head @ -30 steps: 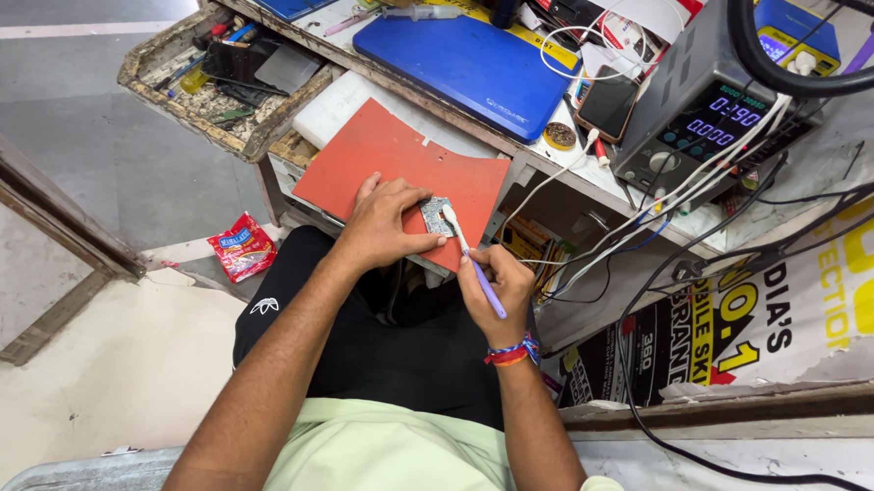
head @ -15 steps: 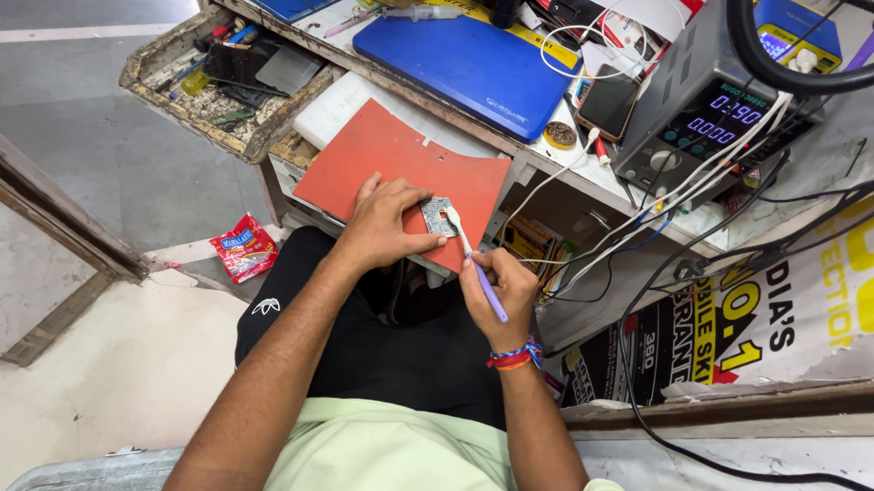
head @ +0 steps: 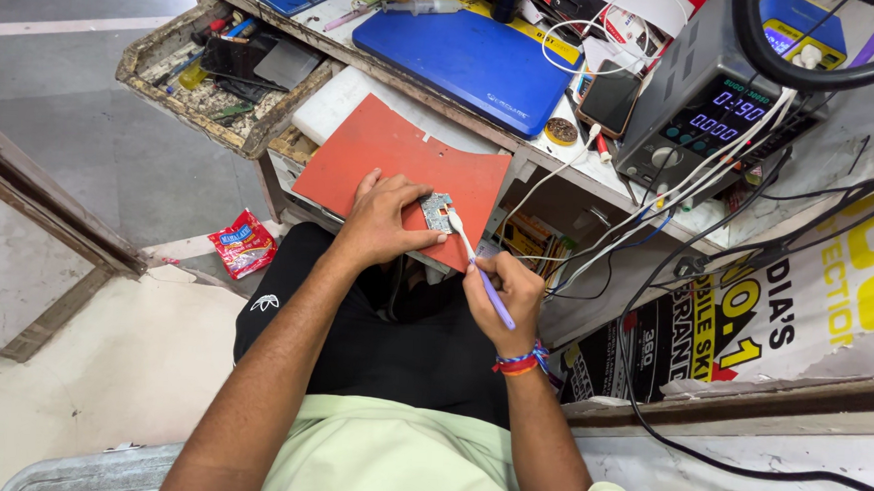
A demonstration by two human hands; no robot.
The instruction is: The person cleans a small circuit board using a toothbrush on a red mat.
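Note:
My left hand (head: 384, 219) pinches a small grey circuit board (head: 436, 212) and holds it down on a red-orange mat (head: 382, 150) at the near edge of the workbench. My right hand (head: 504, 293) grips a toothbrush (head: 477, 265) with a purple handle and white head. The brush head touches the right edge of the board. A red and blue band circles my right wrist. Both forearms reach forward over my lap in black trousers.
A blue mat (head: 465, 55) lies behind the red one. A power supply with a lit display (head: 713, 110) stands at the right with several cables hanging down. An open drawer of tools (head: 219, 69) sticks out at the left. A red wrapper (head: 241, 244) lies on the floor.
None of note: both hands stay at the board, with the brush shifting only slightly against it.

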